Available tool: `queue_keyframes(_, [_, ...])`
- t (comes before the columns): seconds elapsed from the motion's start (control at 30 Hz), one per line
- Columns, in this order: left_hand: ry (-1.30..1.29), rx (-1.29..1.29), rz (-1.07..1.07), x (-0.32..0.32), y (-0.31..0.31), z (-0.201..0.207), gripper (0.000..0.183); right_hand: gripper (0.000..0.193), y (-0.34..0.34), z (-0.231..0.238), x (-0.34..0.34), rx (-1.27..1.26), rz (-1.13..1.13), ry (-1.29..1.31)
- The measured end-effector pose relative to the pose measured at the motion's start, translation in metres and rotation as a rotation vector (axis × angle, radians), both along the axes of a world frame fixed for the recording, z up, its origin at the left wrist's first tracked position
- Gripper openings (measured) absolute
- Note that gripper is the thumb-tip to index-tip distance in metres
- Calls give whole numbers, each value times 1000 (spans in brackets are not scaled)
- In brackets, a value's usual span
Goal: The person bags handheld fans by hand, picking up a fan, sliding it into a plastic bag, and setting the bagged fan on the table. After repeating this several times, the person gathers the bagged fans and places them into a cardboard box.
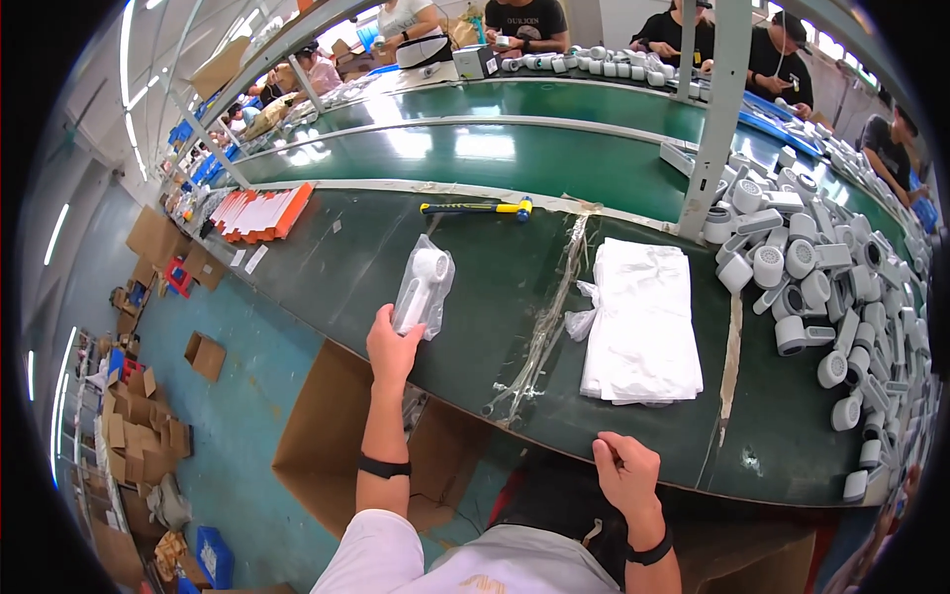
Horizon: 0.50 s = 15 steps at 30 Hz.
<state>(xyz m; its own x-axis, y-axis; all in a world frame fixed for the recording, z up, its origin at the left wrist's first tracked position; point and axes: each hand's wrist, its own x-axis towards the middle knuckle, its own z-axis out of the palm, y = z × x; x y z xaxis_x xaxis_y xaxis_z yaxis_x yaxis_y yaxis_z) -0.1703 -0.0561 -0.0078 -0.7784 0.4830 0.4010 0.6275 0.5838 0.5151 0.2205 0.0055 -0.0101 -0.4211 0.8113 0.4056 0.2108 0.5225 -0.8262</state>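
My left hand (394, 346) grips the lower end of a clear plastic bag (407, 297) over the dark green bench. Inside that bag is a white handheld device (427, 269) with a round head and a straight handle, its head pointing away from me. My right hand (627, 471) hovers at the bench's near edge, fingers curled together, and nothing shows in it. Just beyond it lies a flat stack of white plastic bags (641, 322), with a crumpled clear piece at its left side. Many similar white devices (802, 257) are heaped at the right.
A yellow and black hammer (480, 208) lies near the bench's back edge. Orange-edged white pieces (259, 213) sit at the far left. An open cardboard box (336, 436) stands below the near edge. A metal post (714, 129) rises at the back right. Several people work across the green conveyor (435, 153).
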Motion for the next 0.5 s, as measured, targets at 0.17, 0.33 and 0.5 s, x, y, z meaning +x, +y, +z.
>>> queue_keyframes(0.17, [-96,86,-73,3,-17,17,66,8,-1,-1,-1,9,6,14])
queue_keyframes(0.33, [-458,285,-225,-16,-33,13,59,9,-4,1,-1,-9,11,17])
queue_keyframes(0.5, [-677,436,-387,-33,-50,22,59,9,-4,0,2,-15,-6,-19])
